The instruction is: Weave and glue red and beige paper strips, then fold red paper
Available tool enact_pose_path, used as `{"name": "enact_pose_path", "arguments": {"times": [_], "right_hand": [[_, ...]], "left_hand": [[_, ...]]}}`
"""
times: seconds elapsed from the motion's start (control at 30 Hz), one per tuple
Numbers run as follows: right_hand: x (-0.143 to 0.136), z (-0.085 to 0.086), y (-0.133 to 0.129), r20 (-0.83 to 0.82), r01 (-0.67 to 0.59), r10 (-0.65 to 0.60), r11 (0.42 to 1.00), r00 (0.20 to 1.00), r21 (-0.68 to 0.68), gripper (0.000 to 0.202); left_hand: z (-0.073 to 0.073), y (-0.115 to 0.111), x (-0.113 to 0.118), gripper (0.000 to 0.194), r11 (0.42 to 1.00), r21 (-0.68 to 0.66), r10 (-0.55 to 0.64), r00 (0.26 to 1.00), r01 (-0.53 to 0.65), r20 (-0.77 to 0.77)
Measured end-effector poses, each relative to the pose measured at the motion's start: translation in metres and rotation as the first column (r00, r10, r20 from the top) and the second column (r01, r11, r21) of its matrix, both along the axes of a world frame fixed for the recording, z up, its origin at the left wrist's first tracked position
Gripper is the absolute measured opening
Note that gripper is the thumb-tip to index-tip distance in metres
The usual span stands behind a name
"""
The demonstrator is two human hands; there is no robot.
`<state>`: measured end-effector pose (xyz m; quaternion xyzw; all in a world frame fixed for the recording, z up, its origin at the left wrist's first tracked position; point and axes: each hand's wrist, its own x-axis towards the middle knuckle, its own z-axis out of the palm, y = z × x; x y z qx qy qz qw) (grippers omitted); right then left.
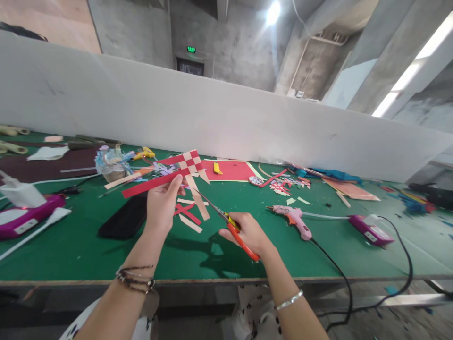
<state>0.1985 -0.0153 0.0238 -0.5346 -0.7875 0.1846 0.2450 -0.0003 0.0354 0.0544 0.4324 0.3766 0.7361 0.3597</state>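
My left hand (163, 200) pinches a woven piece of red and cream paper strips (190, 162) and holds it above the table. Long loose strips stick out from its checkered part to the left and downward. My right hand (247, 232) grips scissors with orange and yellow handles (242, 242). Their blades point up and left, toward a cream strip hanging from the woven piece; whether they touch it I cannot tell. Below lie cut red and cream strips (190, 215) on the green table (212, 269).
Right of my hands lies a pink glue gun (292, 218), its cord running to a purple power strip (371, 230). A black phone (125, 218) lies at left, near another purple power strip (33, 217). Behind are a red sheet (231, 171), a yellow cutter (217, 168) and paper scraps (283, 185).
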Motion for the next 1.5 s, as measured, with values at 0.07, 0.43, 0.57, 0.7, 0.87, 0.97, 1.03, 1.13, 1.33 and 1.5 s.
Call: {"name": "enact_pose_path", "arguments": {"times": [0.07,0.43,0.57,0.7,0.87,0.97,1.03,1.13,1.33,1.5], "right_hand": [[-0.0007,-0.0002,0.0,-0.005,-0.004,0.004,1.0,1.0,-0.008,0.039],[-0.0017,0.0034,-0.0023,-0.027,0.013,-0.014,1.0,1.0,-0.029,0.041],[-0.0015,0.0044,-0.0021,-0.033,0.008,-0.01,0.999,0.999,-0.054,0.042],[-0.0005,0.0027,-0.0006,-0.042,0.009,-0.012,0.998,0.999,-0.06,0.043],[0.0005,0.0005,0.0005,-0.039,0.024,-0.027,0.998,0.999,-0.06,0.043],[0.0003,0.001,0.0003,-0.037,0.033,-0.035,0.998,0.999,-0.053,0.042],[0.0001,0.0018,0.0001,-0.032,0.04,-0.042,0.998,0.999,-0.047,0.042],[0.0,0.0023,0.0,-0.022,0.051,-0.052,0.998,0.998,-0.043,0.042],[0.0001,0.0019,0.0007,-0.005,0.067,-0.067,0.997,0.998,-0.033,0.046],[-0.001,0.0036,0.0007,0.024,0.092,-0.092,0.996,0.996,-0.006,0.047]], "left_hand": [[-0.0015,0.0004,0.0004,0.019,1.0,0.003,0.001,1.0,-0.001,-0.011],[-0.0014,-0.0004,0.0028,0.02,1.0,0.003,-0.02,0.999,0.02,-0.032],[-0.0024,0.0008,0.0023,0.021,1.0,-0.003,-0.011,0.999,0.011,-0.041],[-0.0033,0.0023,0.0024,0.02,1.0,-0.008,-0.02,0.999,0.02,-0.026],[-0.0021,0.002,0.004,0.018,1.0,-0.002,-0.03,1.0,0.03,-0.01],[-0.0013,0.0014,0.0047,0.018,1.0,-0.009,-0.028,1.0,0.028,-0.001],[-0.0013,0.0014,0.0045,0.019,0.999,-0.017,-0.028,1.0,0.028,0.004],[-0.0023,0.0023,0.0036,0.02,0.999,-0.028,-0.025,1.0,0.025,-0.004],[-0.0046,0.005,0.0033,0.024,0.999,-0.05,-0.01,1.0,0.01,-0.007],[-0.0045,0.0064,0.0045,0.025,0.996,-0.087,0.022,0.998,-0.018,0.052]]}}
